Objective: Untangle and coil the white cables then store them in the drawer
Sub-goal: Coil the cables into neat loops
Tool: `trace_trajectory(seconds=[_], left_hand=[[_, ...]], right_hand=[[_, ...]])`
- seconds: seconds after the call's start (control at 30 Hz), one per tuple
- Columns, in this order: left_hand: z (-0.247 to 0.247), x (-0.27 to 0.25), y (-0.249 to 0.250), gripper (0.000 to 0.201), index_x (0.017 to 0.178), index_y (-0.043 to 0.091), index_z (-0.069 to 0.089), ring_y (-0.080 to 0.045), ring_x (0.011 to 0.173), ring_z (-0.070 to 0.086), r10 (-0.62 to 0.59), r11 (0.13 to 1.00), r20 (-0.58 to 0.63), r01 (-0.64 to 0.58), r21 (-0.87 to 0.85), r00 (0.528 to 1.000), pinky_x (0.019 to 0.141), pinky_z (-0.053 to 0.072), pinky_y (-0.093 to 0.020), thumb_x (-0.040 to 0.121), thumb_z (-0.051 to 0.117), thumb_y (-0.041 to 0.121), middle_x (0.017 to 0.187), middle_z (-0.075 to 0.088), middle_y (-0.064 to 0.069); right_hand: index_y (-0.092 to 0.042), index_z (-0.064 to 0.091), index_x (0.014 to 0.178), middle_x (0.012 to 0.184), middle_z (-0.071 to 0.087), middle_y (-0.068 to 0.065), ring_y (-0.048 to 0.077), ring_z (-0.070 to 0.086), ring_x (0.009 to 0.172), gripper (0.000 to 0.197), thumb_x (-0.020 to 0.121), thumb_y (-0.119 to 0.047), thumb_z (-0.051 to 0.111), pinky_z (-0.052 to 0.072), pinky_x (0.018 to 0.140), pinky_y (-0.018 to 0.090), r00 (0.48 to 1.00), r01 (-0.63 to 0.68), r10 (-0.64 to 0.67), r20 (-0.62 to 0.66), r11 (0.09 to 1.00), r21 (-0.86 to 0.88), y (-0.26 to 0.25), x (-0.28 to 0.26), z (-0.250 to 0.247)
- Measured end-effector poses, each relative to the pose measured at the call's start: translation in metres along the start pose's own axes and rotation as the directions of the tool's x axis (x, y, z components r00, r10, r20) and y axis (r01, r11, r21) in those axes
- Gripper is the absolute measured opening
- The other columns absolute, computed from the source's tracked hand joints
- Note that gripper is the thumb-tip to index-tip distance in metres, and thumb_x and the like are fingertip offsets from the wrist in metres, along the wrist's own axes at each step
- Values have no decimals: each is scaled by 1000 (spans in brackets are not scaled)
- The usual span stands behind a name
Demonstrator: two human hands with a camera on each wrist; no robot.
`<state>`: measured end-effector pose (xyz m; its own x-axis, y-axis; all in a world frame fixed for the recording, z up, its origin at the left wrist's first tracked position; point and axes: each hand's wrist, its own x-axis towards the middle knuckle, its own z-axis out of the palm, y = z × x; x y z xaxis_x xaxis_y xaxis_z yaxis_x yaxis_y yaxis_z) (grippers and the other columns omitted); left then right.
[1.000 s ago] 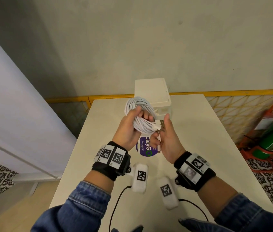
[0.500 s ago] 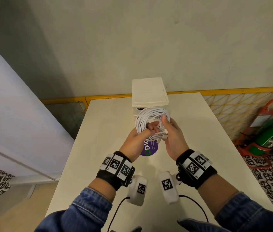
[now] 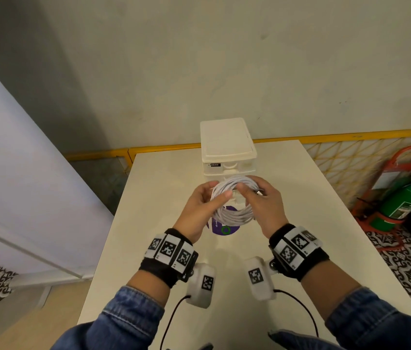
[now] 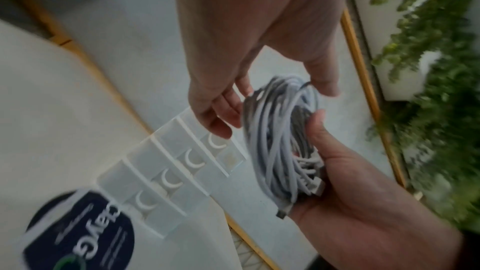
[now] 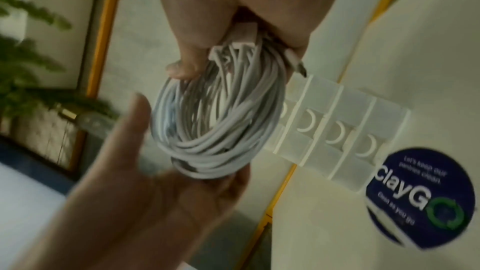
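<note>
A coil of white cables [image 3: 234, 213] hangs in the air just in front of the small white drawer unit [image 3: 227, 147], whose drawers [image 5: 335, 130] all look closed. My left hand [image 3: 218, 192] holds the coil's left side, thumb over the strands and fingers behind. My right hand [image 3: 249, 189] grips the right side and pins the cable ends there, with a metal plug [image 3: 259, 192] sticking out past its fingers. In the left wrist view the coil [image 4: 275, 151] lies between both hands. In the right wrist view the coil [image 5: 215, 130] rests on the left hand's fingers.
A round purple sticker [image 3: 224, 228] lies on the cream table [image 3: 164, 198] under the coil. The drawer unit stands at the table's far edge by the wall. A yellow railing and a green fire extinguisher [image 3: 406, 205] are off to the right, and a white panel on the left.
The coil has come down from an upright hold in my left hand. It now lies flatter before the drawer unit, and my hands have spread to its opposite sides.
</note>
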<state>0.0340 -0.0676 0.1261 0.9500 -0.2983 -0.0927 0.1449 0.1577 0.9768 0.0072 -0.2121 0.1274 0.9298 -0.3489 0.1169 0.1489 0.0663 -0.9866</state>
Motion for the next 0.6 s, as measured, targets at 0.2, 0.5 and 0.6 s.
trace_trajectory(seconds=[0.2, 0.5, 0.6], left_hand=[[8, 2, -2, 32, 114, 6, 61, -6, 69, 62, 149, 972, -76, -132, 194, 986, 64, 50, -22, 90, 60, 28, 86, 67, -3], [14, -5, -16, 14, 101, 15, 67, 0, 61, 55, 245, 969, -113, -246, 6, 963, 63, 45, -17, 92, 57, 12, 74, 62, 8], [18, -3, -18, 11, 101, 13, 63, 1, 54, 53, 262, 965, -81, -260, 37, 962, 56, 45, -16, 92, 56, 12, 73, 61, 3]], right_hand=[[-16, 62, 110, 97, 67, 5, 14, 62, 83, 38, 76, -27, 73, 51, 78, 26, 993, -92, 90, -71, 996, -16, 3, -7, 11], [-9, 70, 89, 76, 69, 3, 13, 62, 65, 35, 69, -37, 74, 50, 69, 30, 958, -122, 169, -232, 971, 204, -2, -23, 21], [-11, 69, 84, 62, 66, -4, 9, 58, 54, 44, 59, -47, 74, 48, 61, 29, 950, -162, 222, -218, 951, 262, -3, -21, 15]])
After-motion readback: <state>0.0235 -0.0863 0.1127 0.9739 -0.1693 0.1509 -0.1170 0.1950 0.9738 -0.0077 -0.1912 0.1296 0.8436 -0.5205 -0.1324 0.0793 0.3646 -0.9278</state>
